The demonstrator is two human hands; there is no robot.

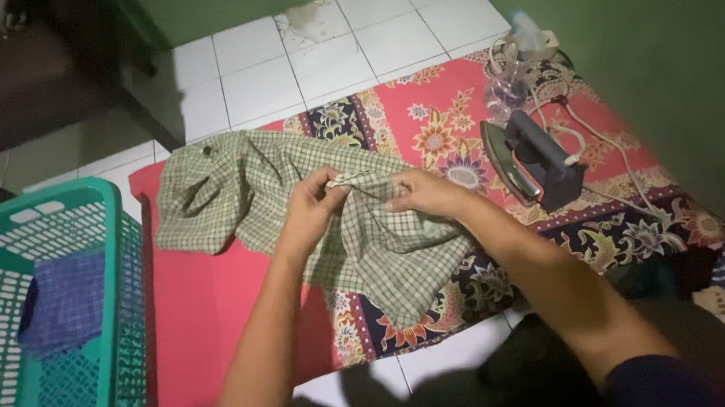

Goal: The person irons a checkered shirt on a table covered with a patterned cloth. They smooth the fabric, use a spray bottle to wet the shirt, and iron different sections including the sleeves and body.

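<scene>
Left hand [313, 204] pinches a fold of the checked shirt [291, 211] w/ fingers closed on the cloth. Right hand [420, 196] presses down on the fabric just beside it, fingers bunched; can't tell if it's truly gripping.

Shirt lies mid-scene on the red floral mat [461, 112] over the tiled floor [293, 58], spread toward the far left. It's green-beige small check, thin, crumpled, lots of loose folds, a dark button near the far-left corner.

Risk: iron [533, 163] stands upright near the right hand w/ its cord [588, 130] looped behind; an elbow swing or a cloth tug could tip it. Green basket [45, 344] sits near left, holding a blue cloth [63, 302].
</scene>
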